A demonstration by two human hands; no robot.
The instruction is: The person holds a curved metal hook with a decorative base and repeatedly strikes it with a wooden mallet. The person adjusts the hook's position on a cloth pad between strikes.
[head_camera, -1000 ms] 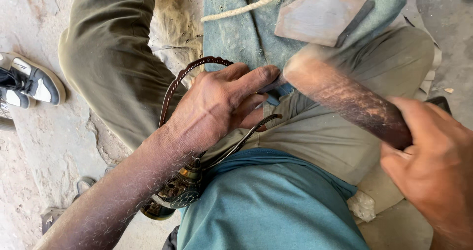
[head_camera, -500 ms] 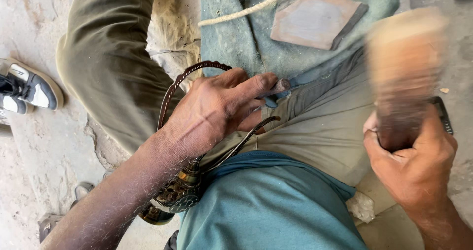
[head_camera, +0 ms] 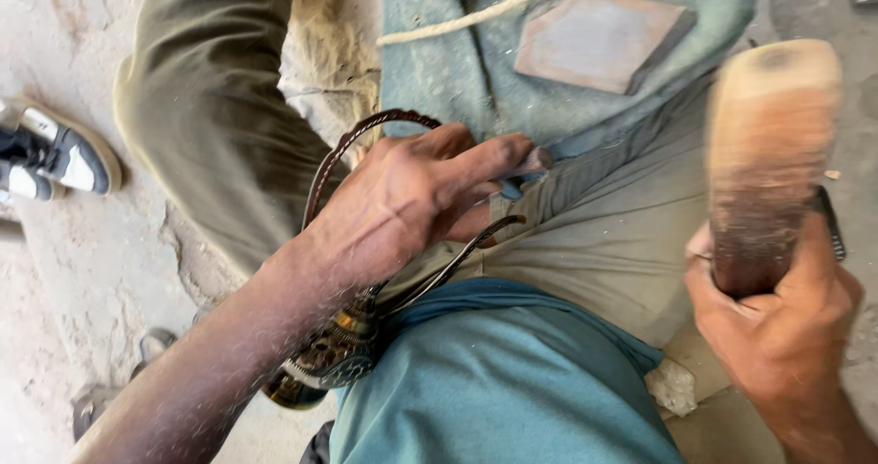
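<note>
My left hand (head_camera: 412, 199) presses down on a brown leather strap (head_camera: 361, 139) that loops across my lap, its fingers pinching a small metal tool (head_camera: 529, 164) against the work. My right hand (head_camera: 777, 322) grips a thick wooden mallet (head_camera: 764, 153), raised upright at the right and blurred by motion. An ornate metal buckle piece (head_camera: 334, 354) hangs at the strap's near end, below my left wrist. The point of the tool is hidden under my fingers.
A grey-green cloth (head_camera: 457, 71) with a flat stone slab (head_camera: 594, 39) and a pale cord (head_camera: 476, 11) lies ahead on my lap. A black and white shoe (head_camera: 55, 158) sits at the left on the rough concrete floor (head_camera: 73, 272).
The mallet has swung from lying across the lap near my left hand up and to the right, now standing upright. My left hand has stayed on the strap.
</note>
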